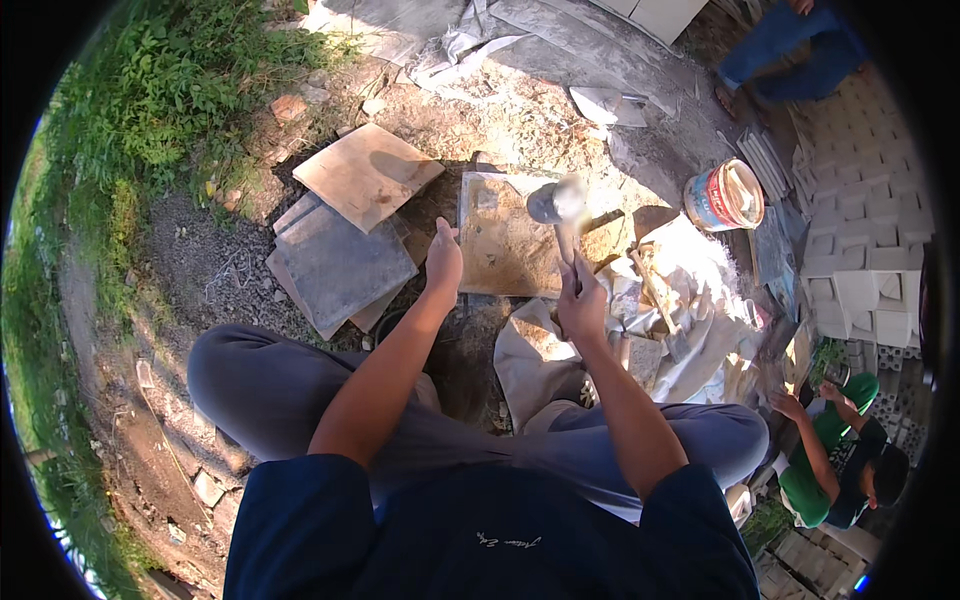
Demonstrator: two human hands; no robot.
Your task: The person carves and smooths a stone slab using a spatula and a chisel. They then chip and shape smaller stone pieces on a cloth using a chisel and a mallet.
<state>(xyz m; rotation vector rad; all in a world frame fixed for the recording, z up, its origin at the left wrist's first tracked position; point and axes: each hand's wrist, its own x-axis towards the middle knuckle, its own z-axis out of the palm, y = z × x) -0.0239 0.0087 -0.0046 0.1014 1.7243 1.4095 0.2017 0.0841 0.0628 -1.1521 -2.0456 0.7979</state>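
My right hand (583, 305) is wrapped round the handle of a mallet (545, 205). Its head, grey on one side and whitish on the other, is blurred above a square, dirt-stained tile (495, 245) on the ground before me. Beside that tile's left edge is my left hand (445, 262), fingers stretched out and holding nothing; whether it touches the edge I cannot tell. Left of that hand lies a stack of square tiles, with a grey tile (345, 258) partly under a tan tile (368, 177).
A paint bucket (725, 197) stands at the right, past a crumpled pale sheet (690, 290) with a wooden-handled tool (655, 290) on it. A co-worker (840, 460) sits at lower right; another person's legs (790, 55) show upper right. Pale blocks (865, 230) are stacked along the right.
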